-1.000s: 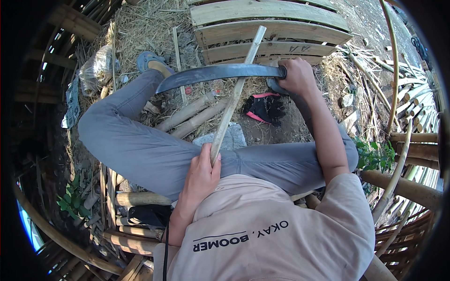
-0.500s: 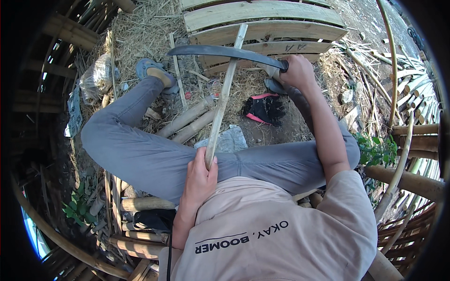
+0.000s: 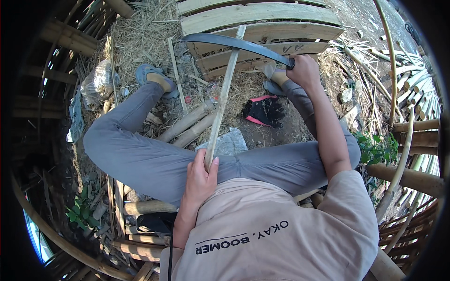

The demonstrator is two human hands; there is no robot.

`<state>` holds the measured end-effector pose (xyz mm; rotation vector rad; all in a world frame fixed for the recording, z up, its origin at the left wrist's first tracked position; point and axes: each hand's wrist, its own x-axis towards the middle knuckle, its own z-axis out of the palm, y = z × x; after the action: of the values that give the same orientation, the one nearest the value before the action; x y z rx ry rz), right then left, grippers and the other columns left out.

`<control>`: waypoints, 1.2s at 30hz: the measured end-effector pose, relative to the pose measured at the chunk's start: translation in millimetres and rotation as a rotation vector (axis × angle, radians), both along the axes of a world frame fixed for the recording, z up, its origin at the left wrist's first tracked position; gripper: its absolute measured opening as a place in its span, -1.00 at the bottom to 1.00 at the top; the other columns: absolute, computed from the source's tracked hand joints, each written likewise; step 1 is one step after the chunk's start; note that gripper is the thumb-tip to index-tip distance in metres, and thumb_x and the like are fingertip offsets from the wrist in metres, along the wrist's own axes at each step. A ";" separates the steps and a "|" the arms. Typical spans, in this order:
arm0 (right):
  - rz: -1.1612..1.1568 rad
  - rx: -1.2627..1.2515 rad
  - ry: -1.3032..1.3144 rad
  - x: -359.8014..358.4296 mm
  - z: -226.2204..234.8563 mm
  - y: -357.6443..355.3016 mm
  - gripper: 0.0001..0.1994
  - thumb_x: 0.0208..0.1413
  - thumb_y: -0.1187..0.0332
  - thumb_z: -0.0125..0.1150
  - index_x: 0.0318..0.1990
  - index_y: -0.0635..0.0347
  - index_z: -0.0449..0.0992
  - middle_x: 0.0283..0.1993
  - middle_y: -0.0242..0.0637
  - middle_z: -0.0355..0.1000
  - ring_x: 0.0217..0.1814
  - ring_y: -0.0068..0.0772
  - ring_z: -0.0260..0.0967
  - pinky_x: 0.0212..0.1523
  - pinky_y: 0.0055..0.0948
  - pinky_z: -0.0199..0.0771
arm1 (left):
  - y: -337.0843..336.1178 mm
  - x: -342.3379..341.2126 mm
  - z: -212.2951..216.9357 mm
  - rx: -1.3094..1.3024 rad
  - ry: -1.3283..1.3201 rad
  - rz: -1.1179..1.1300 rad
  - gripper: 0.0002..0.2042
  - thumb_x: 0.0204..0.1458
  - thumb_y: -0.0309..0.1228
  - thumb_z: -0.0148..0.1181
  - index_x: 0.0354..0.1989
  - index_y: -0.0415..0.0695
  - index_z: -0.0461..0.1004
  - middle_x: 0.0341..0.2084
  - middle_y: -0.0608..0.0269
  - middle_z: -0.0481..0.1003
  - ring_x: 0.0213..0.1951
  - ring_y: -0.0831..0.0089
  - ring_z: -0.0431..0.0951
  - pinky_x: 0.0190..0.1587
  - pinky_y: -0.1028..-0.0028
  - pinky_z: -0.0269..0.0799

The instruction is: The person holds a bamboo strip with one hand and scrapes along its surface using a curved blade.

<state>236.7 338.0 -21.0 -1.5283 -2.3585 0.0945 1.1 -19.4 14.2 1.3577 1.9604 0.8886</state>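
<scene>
Gripping the near end of a long bamboo strip (image 3: 222, 100), the left hand (image 3: 199, 180) is closing its fingers around the pale wood just above the lap, with the thumb lying up along the strip. Its forearm is coming up from the lower edge, close against the beige shirt (image 3: 276, 234).

From that hand the strip is running away from the person, its long axis leaning slightly to the right as it climbs, passing between the grey-trousered knees and ending at the wooden pallet (image 3: 262, 21). Its far end is pointing at the pallet boards.

Across the far part of the strip a long curved blade (image 3: 234, 43) is lying almost at right angles to it, its dark length stretching from the left of the strip to the right hand (image 3: 304, 70). That hand is clenched tight around the blade's handle end, knuckles up, with the arm reaching out nearly straight over the right knee.

Below the blade, a black and pink glove (image 3: 263, 111) is lying on the straw-strewn ground, just right of the strip. Two short bamboo poles (image 3: 190, 125) are resting side by side to its left, beside a grey stone (image 3: 229, 143).
</scene>
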 end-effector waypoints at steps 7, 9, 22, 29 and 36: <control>0.117 0.090 -0.081 -5.8 28.6 -18.1 -0.62 -0.22 0.28 0.28 -0.14 0.02 0.71 -0.41 0.00 0.57 -0.28 0.09 0.58 -0.14 -0.07 0.62 | -0.7 2.9 9.0 -0.035 -0.037 -0.033 -0.80 0.23 -0.39 0.15 -0.07 -0.21 0.39 -0.45 -0.11 0.50 -0.40 -0.19 0.48 -0.29 0.03 0.33; -0.048 0.084 0.023 2.2 12.2 -4.8 -0.63 -0.23 0.28 0.28 -0.16 0.01 0.71 -0.42 -0.01 0.57 -0.27 0.07 0.58 -0.15 -0.08 0.62 | -1.9 2.3 5.5 -0.040 -0.024 0.008 -0.79 0.22 -0.40 0.15 -0.06 -0.22 0.39 -0.44 -0.11 0.50 -0.39 -0.18 0.50 -0.29 0.04 0.34; -0.061 0.119 0.015 -0.4 16.9 1.0 -0.60 -0.25 0.27 0.31 -0.13 0.00 0.71 -0.36 0.00 0.58 -0.25 0.05 0.57 -0.08 -0.09 0.61 | -2.2 -1.6 4.2 -0.036 -0.073 -0.010 -0.78 0.21 -0.43 0.15 -0.04 -0.24 0.38 -0.46 -0.10 0.50 -0.40 -0.17 0.51 -0.32 0.03 0.32; 0.166 0.112 -0.073 -4.9 37.8 -18.7 -0.62 -0.23 0.28 0.29 -0.14 0.00 0.71 -0.34 0.02 0.58 -0.24 0.06 0.57 -0.13 -0.09 0.62 | -2.3 2.1 11.5 -0.038 -0.072 -0.038 -0.80 0.20 -0.45 0.15 -0.06 -0.24 0.38 -0.50 -0.09 0.48 -0.45 -0.15 0.49 -0.35 0.06 0.32; -0.038 0.113 -0.060 0.6 35.1 -13.6 -0.69 -0.24 0.30 0.30 -0.23 0.00 0.70 -0.41 -0.05 0.58 -0.30 0.06 0.58 -0.18 -0.04 0.61 | -1.0 -1.6 2.6 -0.021 -0.096 -0.025 -0.80 0.19 -0.47 0.16 -0.07 -0.26 0.38 -0.54 -0.08 0.44 -0.51 -0.08 0.47 -0.40 0.10 0.30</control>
<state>237.4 324.4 14.1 -1.5408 -2.3367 -0.0934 -0.5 -20.5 16.7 1.3010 1.8716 0.9026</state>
